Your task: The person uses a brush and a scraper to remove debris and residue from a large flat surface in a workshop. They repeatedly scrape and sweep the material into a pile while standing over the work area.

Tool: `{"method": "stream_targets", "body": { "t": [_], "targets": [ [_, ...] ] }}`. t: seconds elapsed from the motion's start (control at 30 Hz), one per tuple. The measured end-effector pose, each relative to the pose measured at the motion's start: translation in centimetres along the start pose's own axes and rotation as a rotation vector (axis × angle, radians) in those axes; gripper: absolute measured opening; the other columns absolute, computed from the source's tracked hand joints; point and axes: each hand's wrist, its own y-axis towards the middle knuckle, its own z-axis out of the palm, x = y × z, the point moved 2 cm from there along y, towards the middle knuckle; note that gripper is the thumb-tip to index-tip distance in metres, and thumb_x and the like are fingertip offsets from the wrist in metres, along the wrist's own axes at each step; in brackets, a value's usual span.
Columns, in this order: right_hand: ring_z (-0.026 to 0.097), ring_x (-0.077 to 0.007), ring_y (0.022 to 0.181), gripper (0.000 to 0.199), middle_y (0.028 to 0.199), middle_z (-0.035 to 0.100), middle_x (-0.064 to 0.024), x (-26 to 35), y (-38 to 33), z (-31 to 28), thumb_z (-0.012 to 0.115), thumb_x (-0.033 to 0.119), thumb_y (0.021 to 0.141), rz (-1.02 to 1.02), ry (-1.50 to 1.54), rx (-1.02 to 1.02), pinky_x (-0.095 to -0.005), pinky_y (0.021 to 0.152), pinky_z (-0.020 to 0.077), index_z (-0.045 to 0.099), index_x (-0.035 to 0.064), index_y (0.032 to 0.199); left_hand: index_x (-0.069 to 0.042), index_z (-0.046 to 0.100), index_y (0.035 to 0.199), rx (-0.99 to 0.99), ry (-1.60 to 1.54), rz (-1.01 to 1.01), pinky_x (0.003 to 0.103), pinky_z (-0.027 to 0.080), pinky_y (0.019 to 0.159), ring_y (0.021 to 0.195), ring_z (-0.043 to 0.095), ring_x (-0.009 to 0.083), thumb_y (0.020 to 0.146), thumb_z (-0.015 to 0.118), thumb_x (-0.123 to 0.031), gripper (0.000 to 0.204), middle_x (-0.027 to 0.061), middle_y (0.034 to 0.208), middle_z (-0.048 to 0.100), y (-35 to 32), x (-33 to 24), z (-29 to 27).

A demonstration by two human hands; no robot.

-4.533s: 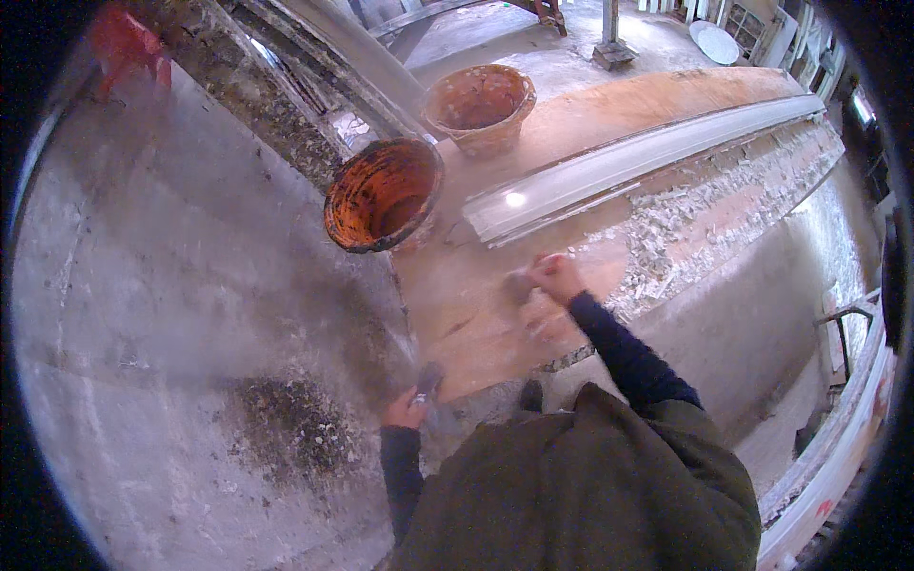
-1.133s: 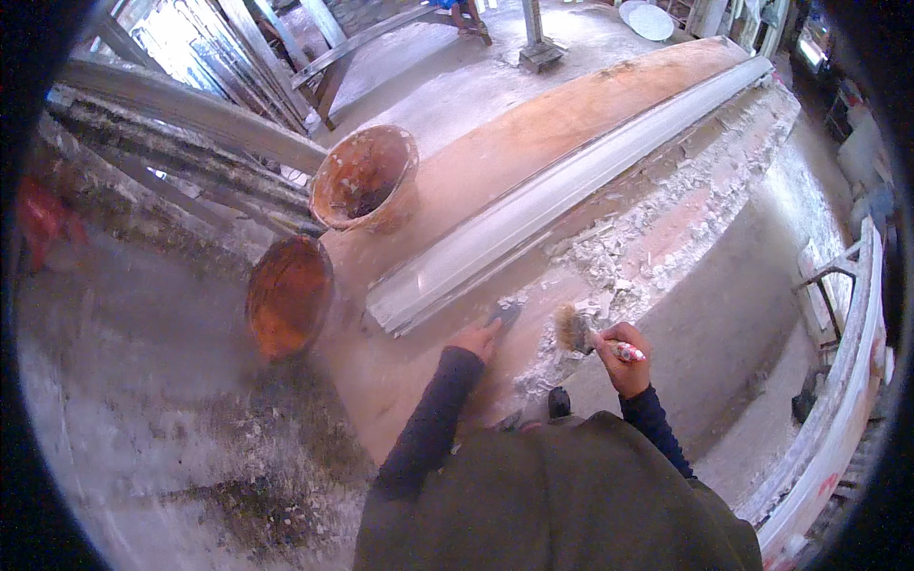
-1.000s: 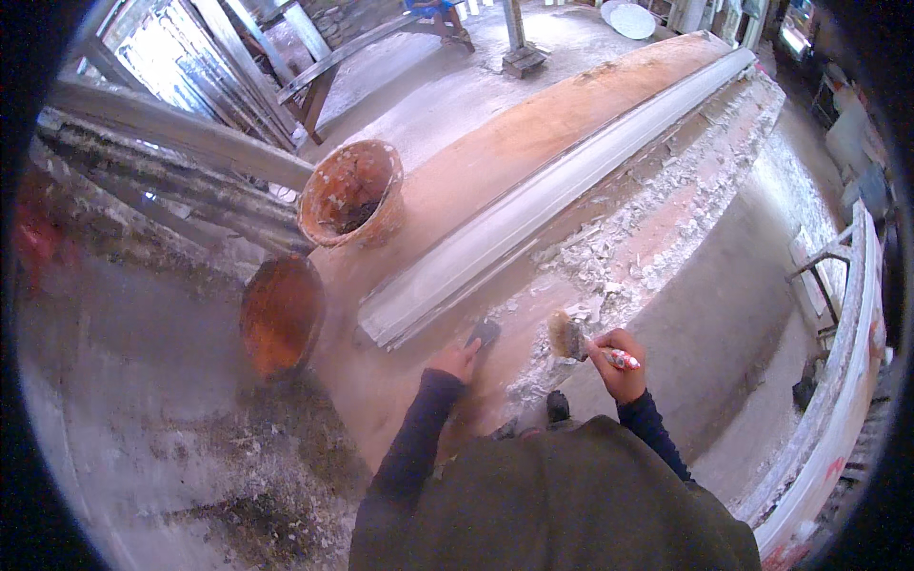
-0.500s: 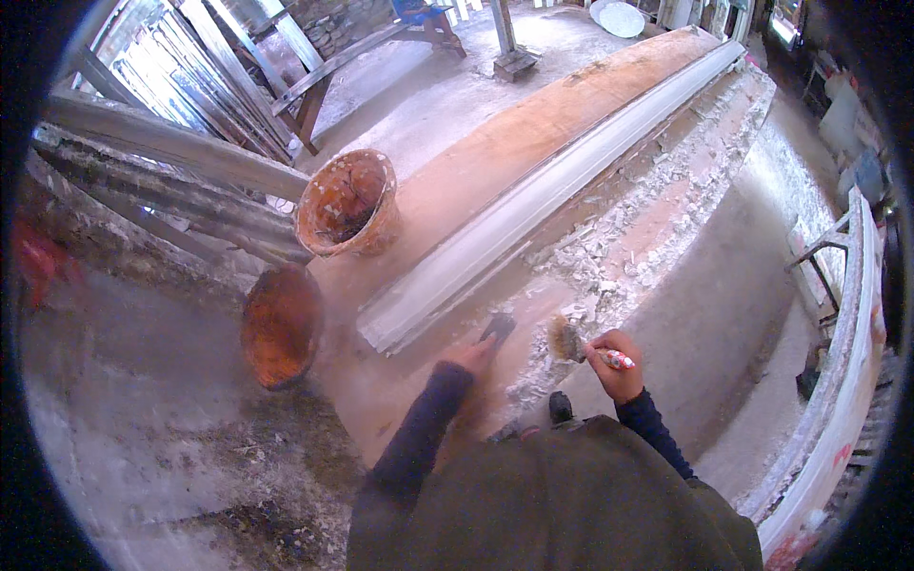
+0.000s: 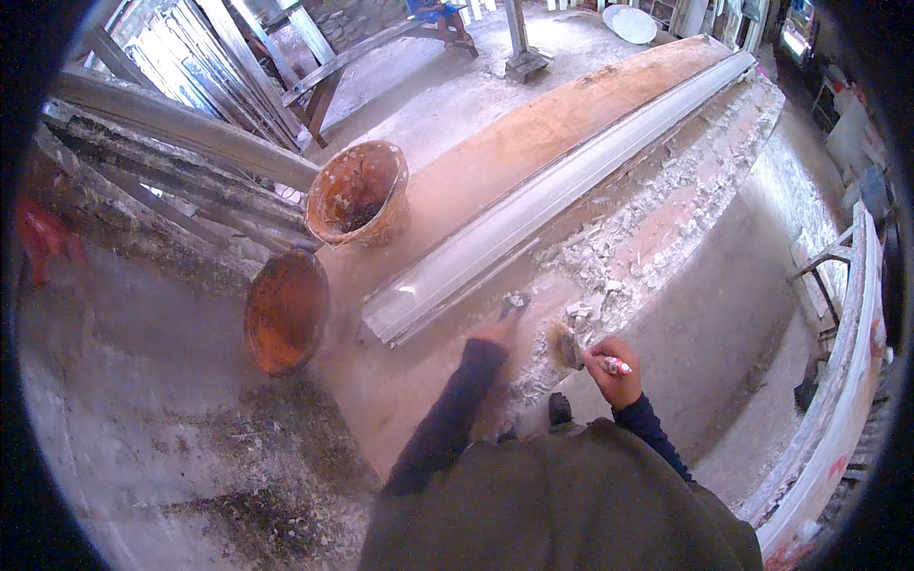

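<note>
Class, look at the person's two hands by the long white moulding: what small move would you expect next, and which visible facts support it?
Probably a short sweep of the brush in the right hand across the rubble toward the scraper under the left hand. The bristles already hang beside the crumbled white bits, and the blade rests on the board near the moulding.

Dusty workshop floor (image 5: 143, 419), stacked timber (image 5: 181, 133)

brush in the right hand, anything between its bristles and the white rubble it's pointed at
Nothing visible does. The right hand holds the brush with its bristles right at the edge of the white rubble. The left hand, with a small scraper, works off to the side.
</note>
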Motion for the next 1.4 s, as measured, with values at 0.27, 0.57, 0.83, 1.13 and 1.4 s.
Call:
{"method": "stream_targets", "body": {
  "t": [0.27,0.57,0.83,1.13,1.4],
  "targets": [
    [0.057,-0.0238,0.064,0.012,0.069,0.057,-0.0098,-1.2,-1.0,-1.2,0.067,0.011,0.071,0.105,0.019,-0.015,-0.0304,0.058,0.0438,0.057,0.0033,0.071,-0.015,0.049,0.114,0.108,0.016,0.057,0.046,0.046,0.072,0.085,0.058,0.0359,0.083,0.039,-0.021,0.033,0.0208,0.093,0.059,-2.9,1.0,-1.7],
    [0.055,-0.0171,0.063,0.012,0.067,0.056,-0.008,0.4,0.3,-1.0,0.066,0.007,0.071,0.038,0.032,-0.061,-0.0268,0.058,0.0424,0.056,0.0009,0.069,-0.013,0.047,0.115,0.103,0.05,0.15,0.045,0.047,0.072,0.087,0.058,0.0353,0.084,0.036,-0.019,0.033,0.0197,0.09,0.06,7.8,-5.3,0.4],
    [0.054,-0.0149,0.063,0.012,0.066,0.055,-0.0069,-0.3,-1.9,-4.6,0.066,0.007,0.072,0.232,0.073,-0.079,-0.0255,0.058,0.0416,0.056,0.0004,0.071,-0.014,0.046,0.118,0.184,0.084,0.078,0.045,0.047,0.071,0.086,0.059,0.0349,0.085,0.035,-0.017,0.035,0.0176,0.092,0.06,1.4,-5.6,-2.6],
    [0.056,-0.0189,0.062,0.008,0.066,0.057,-0.0084,-1.8,-1.0,-4.7,0.064,0.006,0.073,0.166,-0.034,-0.102,-0.0284,0.057,0.0426,0.058,0.0026,0.07,-0.014,0.046,0.12,0.173,-0.028,0.145,0.045,0.047,0.072,0.088,0.058,0.0337,0.086,0.036,-0.022,0.036,0.0192,0.093,0.06,5.3,-5.6,-1.6],
    [0.055,-0.0173,0.062,0.008,0.066,0.056,-0.0077,-1.1,0.0,-3.6,0.064,0.006,0.072,0.178,0.04,-0.099,-0.0271,0.057,0.042,0.057,0.0017,0.071,-0.014,0.046,0.119,0.113,-0.076,0.128,0.045,0.046,0.073,0.089,0.057,0.0345,0.082,0.043,-0.022,0.038,0.0217,0.093,0.058,7.7,-9.7,1.1]
  ]
}}
